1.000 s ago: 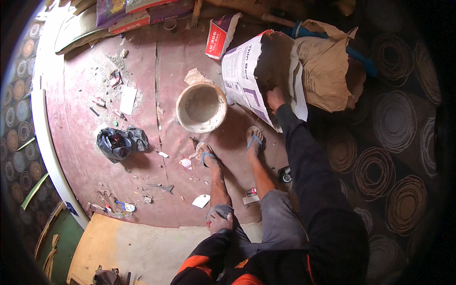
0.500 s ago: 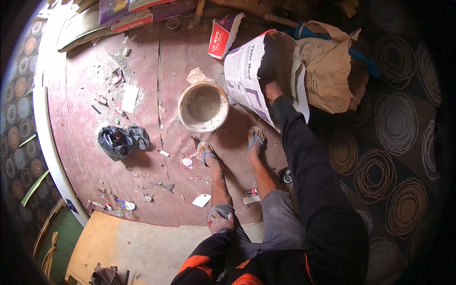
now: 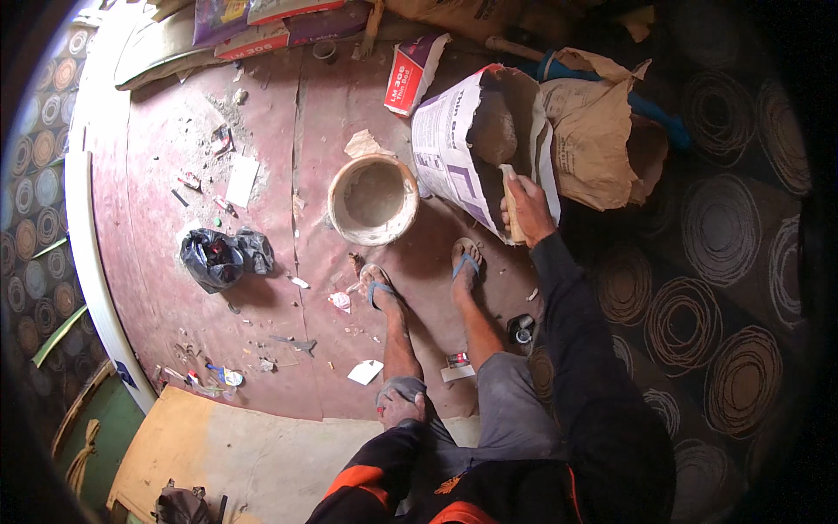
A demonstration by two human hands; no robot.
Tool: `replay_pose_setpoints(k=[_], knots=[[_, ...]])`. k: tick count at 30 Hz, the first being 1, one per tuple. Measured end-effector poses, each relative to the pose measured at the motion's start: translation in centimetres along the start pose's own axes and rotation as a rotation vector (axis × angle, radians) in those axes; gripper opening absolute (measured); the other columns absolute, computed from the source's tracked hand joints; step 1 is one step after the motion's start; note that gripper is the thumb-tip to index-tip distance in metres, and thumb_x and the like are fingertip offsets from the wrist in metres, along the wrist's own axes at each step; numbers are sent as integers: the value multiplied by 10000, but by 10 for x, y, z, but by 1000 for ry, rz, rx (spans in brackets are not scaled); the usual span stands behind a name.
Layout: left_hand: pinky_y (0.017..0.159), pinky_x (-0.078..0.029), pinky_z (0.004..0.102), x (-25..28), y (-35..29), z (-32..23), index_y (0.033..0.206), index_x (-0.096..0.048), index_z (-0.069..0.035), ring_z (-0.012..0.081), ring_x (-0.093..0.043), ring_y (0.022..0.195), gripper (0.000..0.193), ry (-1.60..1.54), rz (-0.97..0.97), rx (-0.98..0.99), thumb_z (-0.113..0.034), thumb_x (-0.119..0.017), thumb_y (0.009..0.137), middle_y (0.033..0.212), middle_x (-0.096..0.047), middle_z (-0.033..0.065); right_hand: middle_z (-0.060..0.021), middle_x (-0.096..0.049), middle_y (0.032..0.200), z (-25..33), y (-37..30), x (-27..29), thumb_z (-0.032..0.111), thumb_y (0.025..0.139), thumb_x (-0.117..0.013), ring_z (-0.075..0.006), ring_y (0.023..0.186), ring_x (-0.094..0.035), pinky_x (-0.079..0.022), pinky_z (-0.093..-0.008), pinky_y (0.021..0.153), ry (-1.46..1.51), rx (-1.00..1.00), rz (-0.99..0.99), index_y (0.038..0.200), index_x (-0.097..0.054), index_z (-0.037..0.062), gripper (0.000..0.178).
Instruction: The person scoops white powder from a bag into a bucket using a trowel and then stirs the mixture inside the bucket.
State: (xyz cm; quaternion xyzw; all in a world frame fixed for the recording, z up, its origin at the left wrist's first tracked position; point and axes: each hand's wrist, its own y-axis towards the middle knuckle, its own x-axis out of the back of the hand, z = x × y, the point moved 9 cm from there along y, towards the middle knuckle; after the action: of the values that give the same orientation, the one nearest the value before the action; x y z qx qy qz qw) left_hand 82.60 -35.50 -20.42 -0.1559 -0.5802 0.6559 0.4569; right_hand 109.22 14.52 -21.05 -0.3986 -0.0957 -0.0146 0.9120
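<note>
The right hand (image 3: pixel 532 210) is closed around a pale wooden handle (image 3: pixel 516 230) at the near side of the open mouth of a white-and-purple bag (image 3: pixel 443 144); this grip is firm, with the fingers wrapped round the wood. Whatever the handle joins is hard to make out. Grey powder (image 3: pixel 496 133) shows inside the bag, beyond the hand. The left hand (image 3: pixel 401 407) lies over the left knee (image 3: pixel 404 386), its grip loose and partly open.

A round pot (image 3: pixel 403 225) with a crusted rim stands on the floor (image 3: pixel 332 183), just left of the bag and beyond the feet. A brown bag (image 3: pixel 587 140) leans right beside the white one. Farther left, a black plastic bag (image 3: pixel 208 266) sits near a white sheet (image 3: pixel 242 180), and a red-and-white pack (image 3: pixel 412 77) rests at the far side.
</note>
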Motion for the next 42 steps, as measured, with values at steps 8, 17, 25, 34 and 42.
replay_pose_setpoints(k=[8, 17, 25, 34, 42], knots=[[1127, -348, 482, 3, -4, 0, 1475, -370, -15, 370, -432, 1367, 870, -23, -37, -32, -569, -603, 846, 1486, -388, 235, -6, -519, 676, 2, -40, 19, 498, 987, -562, -84, 474, -485, -415, -255, 415, 58, 21, -19, 1051, -581, 94, 410], [1126, -358, 471, 3, -5, 5, 1484, -362, -23, 384, -427, 1368, 880, -34, -34, -31, -575, -610, 844, 1501, -378, 238, 1, -538, 691, 5, -57, 31, 495, 998, -547, -76, 490, -513, -435, -246, 430, -36, 45, -73, 1094, -582, 105, 403], [1119, -345, 513, 18, -7, 6, 1451, -361, 53, 465, -430, 1339, 924, -110, -48, -87, -590, -612, 837, 1467, -391, 324, 2, -508, 692, 42, -96, 24, 463, 1017, -521, -73, 496, -491, -414, -248, 439, -61, 171, -72, 986, -556, 81, 385], [1059, -409, 541, 27, -8, 9, 1416, -405, 38, 495, -467, 1282, 885, -153, -40, -81, -585, -619, 826, 1413, -427, 311, -9, -545, 729, 41, -118, -41, 426, 1030, -527, -76, 526, -517, -427, -219, 470, -8, 215, 55, 1126, -568, 79, 363], [1115, -339, 520, 11, 0, 20, 1448, -402, -30, 408, -440, 1345, 862, -128, 62, -26, -587, -611, 824, 1459, -423, 234, 5, -533, 721, -55, -67, -153, 345, 1012, -577, -51, 544, -476, -403, -226, 469, -32, 62, 219, 1143, -609, 33, 340]])
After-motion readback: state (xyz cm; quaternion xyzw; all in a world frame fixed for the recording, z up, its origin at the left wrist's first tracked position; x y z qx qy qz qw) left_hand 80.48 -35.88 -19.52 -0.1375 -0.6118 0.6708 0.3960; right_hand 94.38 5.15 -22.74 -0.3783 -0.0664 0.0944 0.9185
